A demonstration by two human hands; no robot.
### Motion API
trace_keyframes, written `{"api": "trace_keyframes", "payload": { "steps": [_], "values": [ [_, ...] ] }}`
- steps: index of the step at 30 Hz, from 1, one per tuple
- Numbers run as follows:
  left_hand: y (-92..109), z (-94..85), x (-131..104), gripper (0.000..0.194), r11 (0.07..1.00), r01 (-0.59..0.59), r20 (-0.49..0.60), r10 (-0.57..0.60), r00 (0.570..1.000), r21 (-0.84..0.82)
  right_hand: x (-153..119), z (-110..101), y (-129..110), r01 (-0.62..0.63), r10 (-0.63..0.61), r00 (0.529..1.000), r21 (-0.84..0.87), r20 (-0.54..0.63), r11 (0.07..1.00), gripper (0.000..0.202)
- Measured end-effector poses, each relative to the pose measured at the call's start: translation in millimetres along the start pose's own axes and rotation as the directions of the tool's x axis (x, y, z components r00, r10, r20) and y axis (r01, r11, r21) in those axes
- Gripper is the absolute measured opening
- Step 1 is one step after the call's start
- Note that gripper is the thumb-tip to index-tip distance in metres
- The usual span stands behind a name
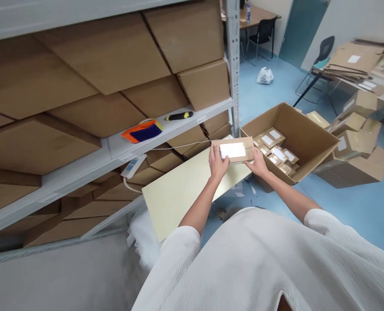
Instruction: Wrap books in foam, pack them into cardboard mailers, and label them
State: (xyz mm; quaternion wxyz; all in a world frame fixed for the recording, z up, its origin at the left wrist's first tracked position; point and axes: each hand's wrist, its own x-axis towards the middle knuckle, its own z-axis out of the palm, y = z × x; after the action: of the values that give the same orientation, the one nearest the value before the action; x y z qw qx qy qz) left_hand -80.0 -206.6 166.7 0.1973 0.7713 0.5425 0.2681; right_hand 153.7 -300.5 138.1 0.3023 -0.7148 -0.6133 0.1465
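Note:
Between my two hands is a small cardboard box [216, 143] with a white label [233, 150] on its top face. My left hand [218, 163] grips its left end, thumb along the near edge. On the right end my right hand [257, 162] is closed round the corner. The box is over the far end of a pale yellow board [179, 190]; whether it touches the board I cannot tell. Just right of my right hand stands a large open carton [308, 147], with several small labelled boxes [277, 152] inside.
A metal shelf [114, 149] full of cardboard boxes runs along the left. On it lie a box cutter [179, 116] and an orange and blue item [143, 131]. A power strip [134, 166] hangs below. More cartons [357, 142] stand at right; a white bag [264, 76] sits on the floor.

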Motion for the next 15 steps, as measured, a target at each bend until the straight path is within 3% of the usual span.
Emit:
{"api": "trace_keyframes", "payload": {
  "steps": [4, 8, 11, 15],
  "values": [
    [64.5, 39.3, 10.5, 0.081, 0.994, -0.101, 0.032, 0.102, 0.994, -0.043, -17.0, -43.5, 50.0, -0.083, 0.082, 0.992, -0.011, -0.093, 0.996, 0.105],
    [116.2, 71.4, 25.2, 0.082, 0.974, -0.208, 0.087, 0.216, 0.973, -0.088, -31.3, -76.2, 90.0, -0.184, 0.178, 0.972, -0.023, -0.153, 0.983, 0.104],
    [143.4, 94.8, 37.5, 0.084, 0.956, -0.268, 0.143, 0.283, 0.948, -0.119, -40.8, -94.0, 113.1, -0.254, 0.248, 0.949, -0.005, -0.196, 0.967, 0.105],
    [165.6, 131.2, 55.7, 0.081, 0.934, -0.318, 0.206, 0.348, 0.915, -0.163, -48.2, -112.0, 140.7, -0.335, 0.327, 0.916, 0.007, -0.231, 0.942, 0.106]
  ]
}}
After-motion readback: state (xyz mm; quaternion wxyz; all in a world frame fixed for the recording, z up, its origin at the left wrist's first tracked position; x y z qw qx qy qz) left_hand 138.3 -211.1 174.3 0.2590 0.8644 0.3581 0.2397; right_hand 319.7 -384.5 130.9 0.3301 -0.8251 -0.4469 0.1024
